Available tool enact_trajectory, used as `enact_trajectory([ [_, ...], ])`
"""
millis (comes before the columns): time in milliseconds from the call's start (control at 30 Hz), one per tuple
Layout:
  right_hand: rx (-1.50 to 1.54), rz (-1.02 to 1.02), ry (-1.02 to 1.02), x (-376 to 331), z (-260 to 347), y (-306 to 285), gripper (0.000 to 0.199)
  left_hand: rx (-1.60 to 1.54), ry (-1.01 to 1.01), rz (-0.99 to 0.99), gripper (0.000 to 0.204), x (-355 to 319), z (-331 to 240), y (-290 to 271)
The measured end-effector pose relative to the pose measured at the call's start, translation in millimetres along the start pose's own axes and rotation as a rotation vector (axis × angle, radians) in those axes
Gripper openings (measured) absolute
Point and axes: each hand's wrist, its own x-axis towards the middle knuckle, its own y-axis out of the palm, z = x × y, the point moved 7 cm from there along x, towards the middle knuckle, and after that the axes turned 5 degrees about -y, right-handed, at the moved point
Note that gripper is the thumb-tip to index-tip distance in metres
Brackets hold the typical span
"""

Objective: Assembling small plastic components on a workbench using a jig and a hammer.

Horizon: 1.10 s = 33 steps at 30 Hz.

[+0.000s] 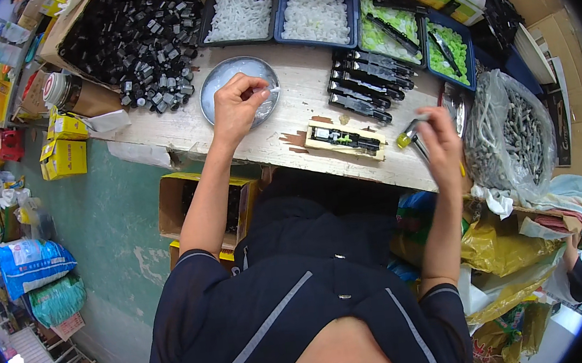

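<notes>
My left hand [241, 109] is over a round metal dish [208, 84], thumb and fingers pinched together. A tiny pale bit shows at the fingertips, too small to name. On the table before me, a narrow wooden block [319, 144] holds a black part [347, 138] with green and white pieces in it. To its right, my right hand [441, 141] is slightly blurred, its fingers bent beside a tool with a yellow end [404, 140]. Whether the fingers grip this tool does not show clearly. Several similar black parts [366, 85] lie in a row behind the block.
Along the back stand a box of black pieces [141, 41], trays of white sticks [238, 15], white caps [316, 17] and green pieces [447, 51]. A clear bag of grey parts [513, 133] sits at the right. Yellow boxes [65, 155] are at the left.
</notes>
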Motion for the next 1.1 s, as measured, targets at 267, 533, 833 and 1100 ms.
enact_trajectory([
  [267, 0.436, 0.041, -0.063, 8, 29, 77, 0.019, -0.231, 0.031, 0.206, 0.010, -28, -46, 45],
  [533, 0.516, -0.095, -0.033, 2, 25, 69, 0.016, -0.291, 0.032, 0.250, 0.010, -34, -51, 63],
  [833, 0.358, -0.121, -0.133, 2, 31, 68, 0.017, -0.340, 0.023, 0.233, 0.011, -38, -53, 65],
  [1100, 0.505, 0.042, 0.211, -10, 2, 74, 0.020, -0.150, 0.343, 0.243, 0.013, -44, -78, 69],
])
